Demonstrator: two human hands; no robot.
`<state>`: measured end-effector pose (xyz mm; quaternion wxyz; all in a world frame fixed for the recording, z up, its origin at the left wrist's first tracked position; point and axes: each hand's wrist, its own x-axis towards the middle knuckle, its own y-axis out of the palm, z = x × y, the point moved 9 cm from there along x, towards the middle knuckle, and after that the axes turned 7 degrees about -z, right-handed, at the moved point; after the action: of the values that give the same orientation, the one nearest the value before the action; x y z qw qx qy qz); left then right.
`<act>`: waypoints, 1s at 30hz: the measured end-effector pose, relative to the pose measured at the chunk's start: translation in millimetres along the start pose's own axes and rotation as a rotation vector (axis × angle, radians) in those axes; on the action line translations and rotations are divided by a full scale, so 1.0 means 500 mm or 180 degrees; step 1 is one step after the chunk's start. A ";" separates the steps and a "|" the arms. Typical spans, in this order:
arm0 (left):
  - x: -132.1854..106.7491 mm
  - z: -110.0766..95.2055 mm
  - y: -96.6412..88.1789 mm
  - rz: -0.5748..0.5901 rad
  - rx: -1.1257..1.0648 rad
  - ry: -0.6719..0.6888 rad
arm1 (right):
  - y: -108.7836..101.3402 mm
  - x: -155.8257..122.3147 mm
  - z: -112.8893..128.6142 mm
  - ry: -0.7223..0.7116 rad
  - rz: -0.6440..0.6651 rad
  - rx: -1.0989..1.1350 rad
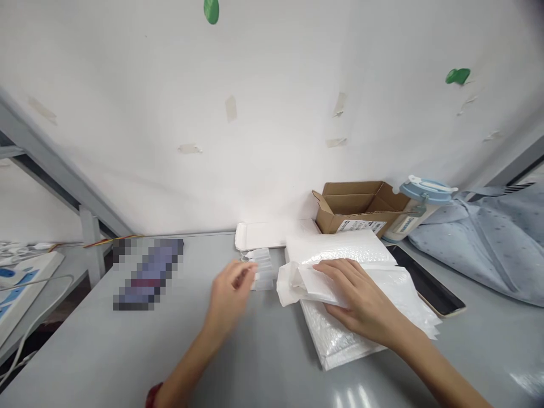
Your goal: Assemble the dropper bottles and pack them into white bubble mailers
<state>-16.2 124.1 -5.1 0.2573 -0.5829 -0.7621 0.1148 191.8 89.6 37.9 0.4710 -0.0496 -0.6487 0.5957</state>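
In the head view my left hand (232,289) is closed in a pinch, thumb and index finger together. Right at its fingertips is a clear, ribbed plastic piece (264,266) with a thin loop at its upper left; I cannot tell whether the fingers grip it. My right hand (359,297) wraps round a white padded mailer (321,284), whose mouth gapes toward my left hand. Beneath it lies a stack of white bubble mailers (329,334).
A white flat box (259,235) lies against the wall. An open cardboard box (357,207), a blue-lidded cup (412,209), a black phone (429,283) and a pale blue bag (488,243) stand right. At left are a pixelated item (148,277) and a power strip (25,289).
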 end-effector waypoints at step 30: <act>-0.083 -0.138 0.092 0.1405 -0.0583 0.0966 | 0.001 0.005 0.018 -0.0072 -0.0032 0.0149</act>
<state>66.1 89.7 20.1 0.2834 -0.7662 -0.5767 0.0101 184.2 84.9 40.0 0.4677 -0.0286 -0.6401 0.6088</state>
